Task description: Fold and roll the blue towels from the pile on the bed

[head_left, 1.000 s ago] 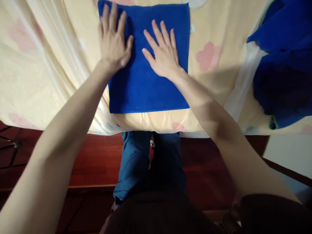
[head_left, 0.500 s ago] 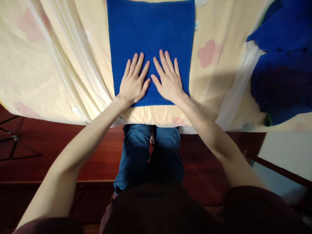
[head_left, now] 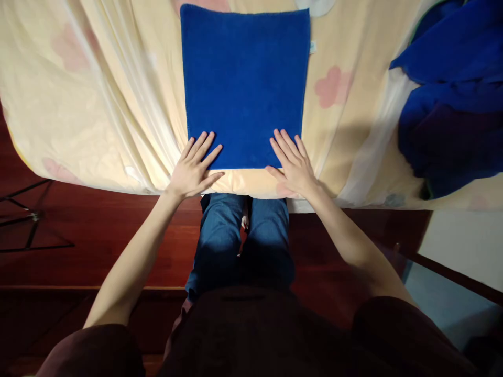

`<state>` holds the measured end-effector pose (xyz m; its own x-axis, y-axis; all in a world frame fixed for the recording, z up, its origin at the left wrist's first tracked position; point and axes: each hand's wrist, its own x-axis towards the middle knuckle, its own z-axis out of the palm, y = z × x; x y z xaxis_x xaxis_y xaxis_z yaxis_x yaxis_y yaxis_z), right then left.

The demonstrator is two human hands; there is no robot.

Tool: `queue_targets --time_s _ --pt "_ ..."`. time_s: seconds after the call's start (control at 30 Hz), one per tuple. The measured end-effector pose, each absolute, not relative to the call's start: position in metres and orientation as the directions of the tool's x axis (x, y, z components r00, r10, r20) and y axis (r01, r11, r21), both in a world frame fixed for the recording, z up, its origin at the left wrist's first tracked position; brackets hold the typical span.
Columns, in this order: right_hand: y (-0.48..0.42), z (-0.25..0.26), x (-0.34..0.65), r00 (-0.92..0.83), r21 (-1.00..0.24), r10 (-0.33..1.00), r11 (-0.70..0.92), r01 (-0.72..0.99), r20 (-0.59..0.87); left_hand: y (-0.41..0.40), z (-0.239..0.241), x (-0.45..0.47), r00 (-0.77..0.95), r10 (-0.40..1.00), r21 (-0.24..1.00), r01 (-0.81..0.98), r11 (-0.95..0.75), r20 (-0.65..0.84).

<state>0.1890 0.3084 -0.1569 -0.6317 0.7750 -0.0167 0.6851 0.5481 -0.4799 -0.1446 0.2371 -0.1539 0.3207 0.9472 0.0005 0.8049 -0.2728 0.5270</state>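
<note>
A blue towel [head_left: 244, 78] lies flat and smooth in front of me, roughly square, with a small white tag on its right edge. My left hand [head_left: 196, 165] rests palm down over its near left corner, fingers spread on the cloth and thumb beyond the near edge. Over the near right corner lies my right hand [head_left: 291, 162], also palm down with spread fingers. Neither hand grips anything; both corners are hidden beneath them.
The towel is on a cream bedspread [head_left: 353, 63] with pink flower shapes and creases at left. More blue cloths [head_left: 451, 120] lie crumpled in a heap at right. Thin black stand legs [head_left: 33, 215] stand on the reddish wooden floor [head_left: 157, 256] at lower left.
Both hands have slid toward me and apart, from the lower middle of the towel to its near corners. The towel's far edge has come fully into view.
</note>
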Motion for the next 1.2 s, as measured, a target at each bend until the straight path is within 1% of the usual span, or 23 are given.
queue_targets --time_s 0.1,0.23,0.37,0.47,0.53,0.6,0.7,0.83,0.9,1.03,1.13,1.2 --pt "0.306 -0.166 0.212 -0.592 -0.511 0.805 0.526 0.680 0.040 0.224 -0.162 -0.156 0.253 0.967 0.560 0.797 -0.228 0.033" --pt "0.303 -0.179 0.219 -0.499 -0.499 0.859 0.485 0.719 0.116 0.219 -0.173 -0.155 0.119 0.990 0.587 0.797 -0.142 0.079" --pt "0.303 -0.181 0.216 -0.393 -0.492 0.907 0.414 0.766 0.151 0.219 -0.179 -0.153 0.003 0.996 0.628 0.775 -0.061 0.093" --pt "0.304 -0.178 0.215 -0.330 -0.518 0.930 0.363 0.775 0.159 0.220 -0.179 -0.153 -0.060 0.993 0.662 0.749 -0.020 0.099" --pt "0.304 -0.177 0.215 -0.312 -0.527 0.935 0.351 0.774 0.165 0.221 -0.181 -0.154 -0.084 0.990 0.658 0.752 -0.012 0.114" --pt "0.305 -0.178 0.216 -0.318 -0.509 0.931 0.364 0.780 0.179 0.221 -0.184 -0.155 -0.095 0.987 0.654 0.756 -0.014 0.131" --pt "0.306 -0.186 0.219 -0.323 -0.489 0.921 0.389 0.781 0.218 0.222 -0.190 -0.156 -0.140 0.972 0.684 0.729 -0.028 0.189" --pt "0.307 -0.199 0.224 -0.251 -0.562 0.927 0.370 0.740 0.281 0.223 -0.194 -0.157 -0.185 0.937 0.726 0.681 -0.094 0.295" --pt "0.308 -0.203 0.224 -0.202 -0.604 0.938 0.337 0.722 0.283 0.222 -0.194 -0.157 -0.211 0.933 0.740 0.668 -0.080 0.292" --pt "0.308 -0.203 0.224 -0.136 -0.665 0.958 0.273 0.695 0.252 0.221 -0.195 -0.155 -0.300 0.923 0.762 0.648 0.010 0.242" --pt "0.308 -0.204 0.224 -0.107 -0.664 0.959 0.260 0.701 0.262 0.220 -0.197 -0.154 -0.387 0.897 0.817 0.574 0.053 0.214" --pt "0.309 -0.207 0.224 -0.101 -0.647 0.954 0.266 0.715 0.282 0.220 -0.199 -0.154 -0.405 0.895 0.847 0.528 0.060 0.189"
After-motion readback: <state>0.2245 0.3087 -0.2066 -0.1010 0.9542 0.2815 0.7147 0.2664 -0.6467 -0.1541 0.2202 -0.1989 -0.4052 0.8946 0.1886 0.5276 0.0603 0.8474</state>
